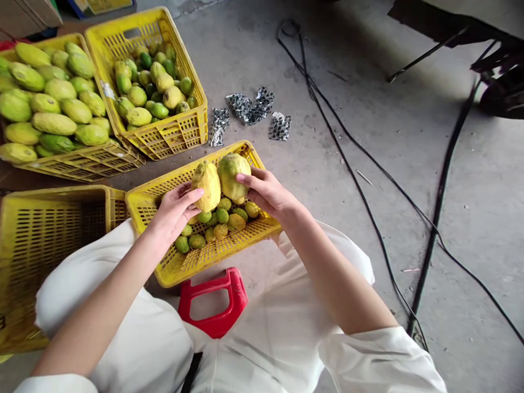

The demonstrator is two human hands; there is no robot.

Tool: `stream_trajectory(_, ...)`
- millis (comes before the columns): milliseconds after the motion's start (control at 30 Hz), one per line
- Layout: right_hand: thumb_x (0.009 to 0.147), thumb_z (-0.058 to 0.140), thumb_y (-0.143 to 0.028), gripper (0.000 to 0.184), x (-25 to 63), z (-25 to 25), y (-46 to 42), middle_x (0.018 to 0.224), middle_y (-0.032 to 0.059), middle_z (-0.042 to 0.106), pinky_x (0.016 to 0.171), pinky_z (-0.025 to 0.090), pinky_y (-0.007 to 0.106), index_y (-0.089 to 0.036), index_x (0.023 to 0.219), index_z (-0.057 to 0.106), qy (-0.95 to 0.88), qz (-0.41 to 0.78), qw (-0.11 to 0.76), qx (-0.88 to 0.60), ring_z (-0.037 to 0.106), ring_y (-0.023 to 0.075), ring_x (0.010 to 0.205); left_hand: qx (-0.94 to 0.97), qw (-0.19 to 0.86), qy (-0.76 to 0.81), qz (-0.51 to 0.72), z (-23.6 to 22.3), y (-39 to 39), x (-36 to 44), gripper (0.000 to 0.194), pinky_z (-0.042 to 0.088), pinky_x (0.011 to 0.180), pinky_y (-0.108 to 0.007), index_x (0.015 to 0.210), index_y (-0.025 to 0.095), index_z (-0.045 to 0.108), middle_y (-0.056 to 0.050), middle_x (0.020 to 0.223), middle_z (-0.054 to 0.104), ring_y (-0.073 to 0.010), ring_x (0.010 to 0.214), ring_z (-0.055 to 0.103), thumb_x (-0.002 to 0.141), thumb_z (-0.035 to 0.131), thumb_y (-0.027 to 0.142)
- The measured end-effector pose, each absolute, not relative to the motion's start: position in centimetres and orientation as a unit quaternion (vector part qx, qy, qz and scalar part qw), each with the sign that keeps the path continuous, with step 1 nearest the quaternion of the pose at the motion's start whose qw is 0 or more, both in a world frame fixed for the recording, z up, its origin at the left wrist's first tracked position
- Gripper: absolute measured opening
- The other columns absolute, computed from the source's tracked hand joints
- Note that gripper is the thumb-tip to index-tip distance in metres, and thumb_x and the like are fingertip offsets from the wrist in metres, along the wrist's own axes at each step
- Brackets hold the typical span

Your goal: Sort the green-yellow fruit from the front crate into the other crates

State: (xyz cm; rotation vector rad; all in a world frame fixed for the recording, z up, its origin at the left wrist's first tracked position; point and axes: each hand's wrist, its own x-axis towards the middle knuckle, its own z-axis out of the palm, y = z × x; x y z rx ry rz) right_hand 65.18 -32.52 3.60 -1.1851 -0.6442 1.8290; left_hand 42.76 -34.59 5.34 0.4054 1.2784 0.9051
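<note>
My left hand (177,210) is closed around a lumpy yellow fruit (207,185), its thumb lying along the near side. Close beside it, my right hand (268,192) grips a rounder yellow-green fruit (234,174) with the thumb across its front. I cannot name the kind of fruit for certain. Both are held side by side above a low yellow plastic crate (180,270) between my knees. Inside that crate lie several smaller green and yellow fruits (223,217), partly hidden by my hands.
Two yellow crates of larger green-yellow fruit, a left one (94,170) and a right one (164,143), stand at the upper left. Another yellow crate (45,245) is by my left knee. Beneath me is a red stool (235,300). Silvery wrappers (249,106) and black cables (347,164) lie on the floor.
</note>
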Motion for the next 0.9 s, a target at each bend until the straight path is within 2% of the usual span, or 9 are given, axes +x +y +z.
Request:
stream_trajectory(133, 0.070, 0.108, -0.042, 0.052, 65.2, 3.0, -32.5, 0.122, 0.0096, 0.088, 0.111, 0.072, 0.044, -0.024, 0.106, 0.076, -0.230, 0.716, 0.432, -0.499, 0.084, 0.0317, 0.127, 0.171, 0.688, 0.584, 0.395, 5.6, -34.7, 43.0, 0.044, 0.066, 0.080, -0.033, 0.098, 0.019, 0.079, -0.005, 0.097, 0.084, -0.0227, 0.091, 0.080, 0.061, 0.102, 0.029)
stream_trajectory(267, 0.077, 0.103, -0.052, 0.046, 65.5, 2.0, -32.4, 0.114, 0.0065, 0.087, 0.107, 0.072, 0.041, -0.026, 0.103, 0.076, -0.232, 0.699, 0.422, -0.529, 0.084, 0.0289, 0.120, 0.139, 0.680, 0.598, 0.400, 5.8, -34.6, 43.2, 0.040, 0.067, 0.081, -0.035, 0.092, 0.020, 0.072, -0.001, 0.090, 0.080, -0.0199, 0.085, 0.077, 0.062, 0.098, 0.028)
stream_trajectory(433, 0.083, 0.096, -0.054, 0.033, 65.5, 1.5, -32.1, 0.102, 0.0018, 0.086, 0.106, 0.072, 0.042, -0.031, 0.100, 0.078, -0.229, 0.703, 0.402, -0.539, 0.083, 0.0279, 0.113, 0.137, 0.685, 0.592, 0.402, 5.7, -34.4, 43.2, 0.039, 0.069, 0.094, -0.044, 0.093, 0.021, 0.069, -0.001, 0.083, 0.077, -0.0272, 0.096, 0.083, 0.066, 0.095, 0.026)
stream_trajectory(667, 0.085, 0.087, -0.046, 0.022, 65.1, 2.1, -32.1, 0.104, 0.0025, 0.087, 0.099, 0.073, 0.036, -0.029, 0.092, 0.075, -0.213, 0.718, 0.393, -0.533, 0.083, 0.0249, 0.103, 0.172, 0.687, 0.576, 0.409, 5.3, -34.5, 42.9, 0.042, 0.070, 0.089, -0.037, 0.092, 0.019, 0.075, -0.006, 0.092, 0.082, -0.0313, 0.109, 0.084, 0.063, 0.104, 0.029)
stream_trajectory(767, 0.086, 0.091, -0.046, 0.025, 65.0, 2.4, -32.3, 0.101, 0.0041, 0.087, 0.104, 0.072, 0.039, -0.027, 0.095, 0.077, -0.234, 0.721, 0.389, -0.523, 0.083, 0.0266, 0.109, 0.180, 0.681, 0.581, 0.407, 5.3, -34.6, 42.9, 0.043, 0.069, 0.087, -0.037, 0.089, 0.020, 0.076, -0.007, 0.092, 0.083, -0.0325, 0.110, 0.083, 0.061, 0.106, 0.031)
stream_trajectory(900, 0.074, 0.103, -0.047, 0.041, 64.9, 2.7, -32.5, 0.105, 0.0065, 0.088, 0.110, 0.071, 0.044, -0.026, 0.099, 0.078, -0.252, 0.720, 0.398, -0.510, 0.083, 0.0311, 0.121, 0.167, 0.677, 0.601, 0.392, 5.1, -34.5, 42.7, 0.041, 0.067, 0.087, -0.037, 0.091, 0.022, 0.077, -0.006, 0.092, 0.081, -0.0284, 0.103, 0.081, 0.064, 0.106, 0.032)
